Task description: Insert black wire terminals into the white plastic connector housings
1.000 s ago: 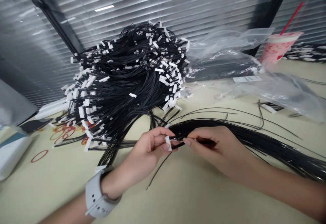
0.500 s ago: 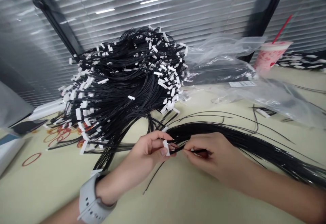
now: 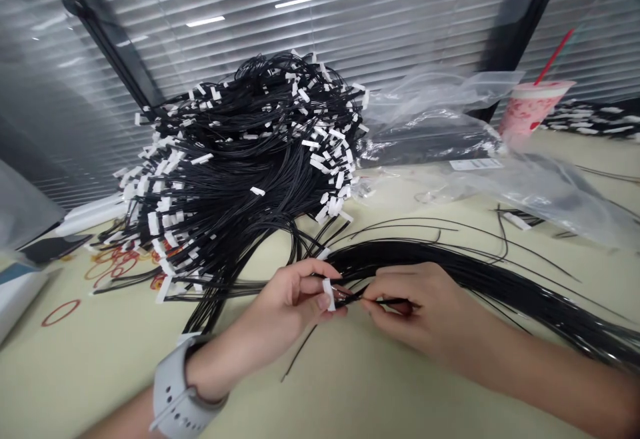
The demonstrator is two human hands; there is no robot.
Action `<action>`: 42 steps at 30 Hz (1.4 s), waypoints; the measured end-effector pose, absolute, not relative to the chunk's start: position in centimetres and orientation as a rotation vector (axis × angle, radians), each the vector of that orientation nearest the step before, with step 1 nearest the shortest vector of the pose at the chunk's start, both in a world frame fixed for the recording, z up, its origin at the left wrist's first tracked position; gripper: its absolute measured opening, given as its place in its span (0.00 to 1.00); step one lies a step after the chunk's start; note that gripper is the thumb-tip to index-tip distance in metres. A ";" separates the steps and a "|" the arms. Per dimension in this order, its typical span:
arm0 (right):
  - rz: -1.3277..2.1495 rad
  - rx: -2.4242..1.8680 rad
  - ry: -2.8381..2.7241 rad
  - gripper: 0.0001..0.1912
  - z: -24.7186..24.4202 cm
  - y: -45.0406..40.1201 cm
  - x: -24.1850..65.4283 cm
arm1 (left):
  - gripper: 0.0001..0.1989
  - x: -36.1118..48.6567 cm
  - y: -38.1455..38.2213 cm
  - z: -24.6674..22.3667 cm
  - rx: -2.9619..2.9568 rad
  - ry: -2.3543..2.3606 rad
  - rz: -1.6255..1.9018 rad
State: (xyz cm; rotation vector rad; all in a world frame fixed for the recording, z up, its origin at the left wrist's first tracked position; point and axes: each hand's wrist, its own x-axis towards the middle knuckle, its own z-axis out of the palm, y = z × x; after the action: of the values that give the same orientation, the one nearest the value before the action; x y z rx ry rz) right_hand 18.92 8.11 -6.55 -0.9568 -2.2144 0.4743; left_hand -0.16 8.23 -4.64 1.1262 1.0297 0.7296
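Observation:
My left hand (image 3: 300, 296), with a grey watch on its wrist, pinches a white tag (image 3: 329, 294) and black wires. Just to the right, my right hand (image 3: 410, 299) has thumb and forefinger pressed on the ends of thin black wires. Both hands are close together, with short wire ends between them. A long black wire bundle (image 3: 500, 286) runs behind my right hand toward the right edge. Behind my left hand rises a large heap of black cables (image 3: 260, 166) with many white tags.
Rubber bands (image 3: 61, 313) lie at the left on the pale table (image 3: 370, 386). Clear plastic bags (image 3: 435, 136) and a pink cup (image 3: 533, 112) with a red straw stand back right. Loose wires curve behind the bundle. Window blinds rise behind.
Both hands are slightly lower, and the white tag in my left fingers has shifted a little right and down. Both hands keep their pinch.

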 end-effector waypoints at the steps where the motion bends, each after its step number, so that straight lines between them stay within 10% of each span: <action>1: 0.471 -0.951 -2.215 0.10 -6.6 8.1 18.9 | 0.10 -0.2 8.2 -4.6 1.129 1.027 0.727; 42: 0.836 -1.220 -2.131 0.15 -6.5 8.1 19.5 | 0.08 -0.7 8.5 -5.4 1.297 0.987 0.715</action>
State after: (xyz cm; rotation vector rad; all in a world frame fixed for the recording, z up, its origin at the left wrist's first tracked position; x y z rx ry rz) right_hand 19.46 8.11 -6.46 -1.2205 -2.1310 0.8360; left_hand -0.69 8.47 -5.42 1.2966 0.9866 0.7148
